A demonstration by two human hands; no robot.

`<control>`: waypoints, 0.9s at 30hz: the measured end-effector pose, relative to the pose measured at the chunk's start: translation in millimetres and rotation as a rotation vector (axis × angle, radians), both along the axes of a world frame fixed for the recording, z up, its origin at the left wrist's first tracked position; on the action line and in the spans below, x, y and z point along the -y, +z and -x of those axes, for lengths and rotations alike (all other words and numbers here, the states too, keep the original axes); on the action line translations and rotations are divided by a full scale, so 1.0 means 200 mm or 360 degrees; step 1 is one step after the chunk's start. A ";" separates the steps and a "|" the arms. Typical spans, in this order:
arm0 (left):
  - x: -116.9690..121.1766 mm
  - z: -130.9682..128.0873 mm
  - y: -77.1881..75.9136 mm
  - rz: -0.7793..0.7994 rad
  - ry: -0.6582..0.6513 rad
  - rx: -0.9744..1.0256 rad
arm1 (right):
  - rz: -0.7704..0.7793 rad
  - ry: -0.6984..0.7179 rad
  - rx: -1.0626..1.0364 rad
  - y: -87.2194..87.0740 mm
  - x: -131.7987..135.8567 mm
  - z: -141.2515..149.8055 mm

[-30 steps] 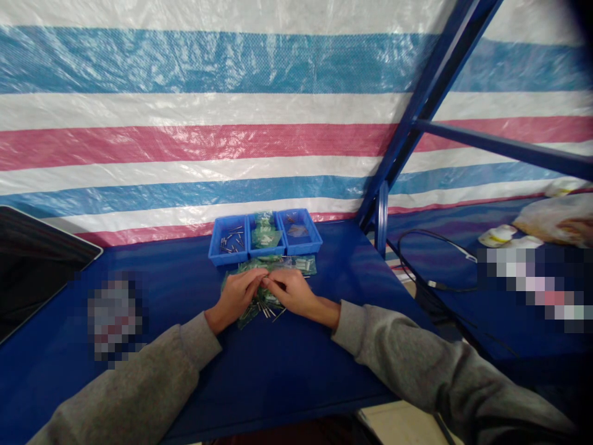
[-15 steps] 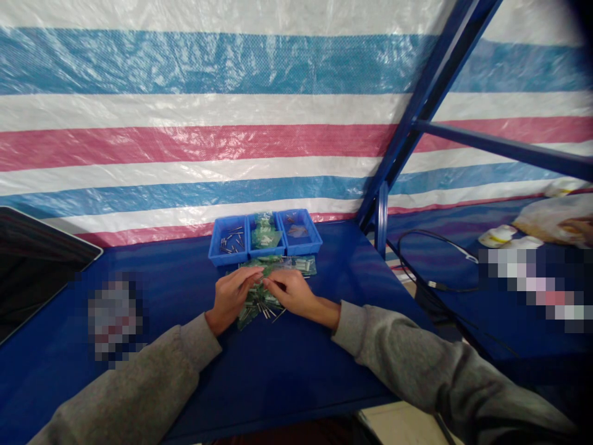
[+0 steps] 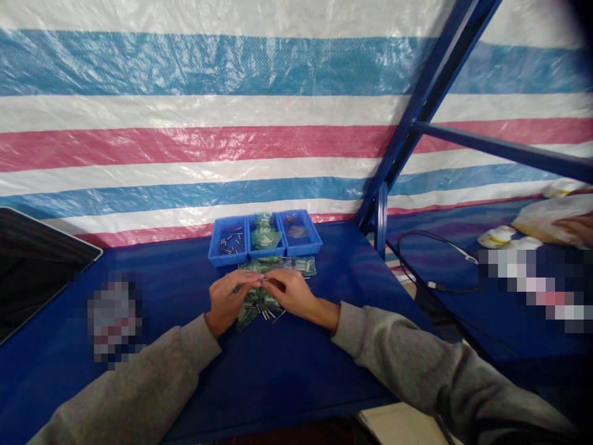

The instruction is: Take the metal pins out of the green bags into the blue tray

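Though right fingers [image 3: 280, 277] pinch small piece [image 3: 264, 280], mostly hidden, hold of left fingers [image 3: 241, 279] unclear.

1. Can't identify tiny piece [image 3: 264, 280] between left hand [image 3: 228, 298] and right hand [image 3: 293, 289]; possibly metal.
2. Can't fully see green packets [image 3: 246, 317] beneath both.
3. Can't identify left pixelated patch [image 3: 115, 321].
4. Can't follow black panel [image 3: 34, 266] past left edge.
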State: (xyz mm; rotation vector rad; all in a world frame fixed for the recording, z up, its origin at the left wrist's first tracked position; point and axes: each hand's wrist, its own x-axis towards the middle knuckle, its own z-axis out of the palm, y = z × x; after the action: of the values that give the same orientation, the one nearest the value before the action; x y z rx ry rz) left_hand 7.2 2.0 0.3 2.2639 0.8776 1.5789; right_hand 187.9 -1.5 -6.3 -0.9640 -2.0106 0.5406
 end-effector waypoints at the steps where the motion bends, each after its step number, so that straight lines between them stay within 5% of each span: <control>1: 0.00 0.00 0.01 0.0007 0.0008 -0.0011 | -0.0027 0.0026 0.0008 0.00 0.00 0.00; 14: 0.00 -0.01 0.05 0.0228 0.0210 -0.0153 | -0.0020 0.0061 -0.0059 -0.01 0.00 -0.02; 27: 0.01 -0.01 0.06 0.0214 0.0126 -0.0160 | -0.0004 0.0041 -0.0013 -0.01 -0.01 0.00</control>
State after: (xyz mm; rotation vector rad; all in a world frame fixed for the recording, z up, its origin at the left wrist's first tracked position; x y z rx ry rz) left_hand 9.7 -0.2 12.7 2.2554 1.0776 1.4020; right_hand 188.9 0.4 -8.4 -0.9342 -2.0182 0.5553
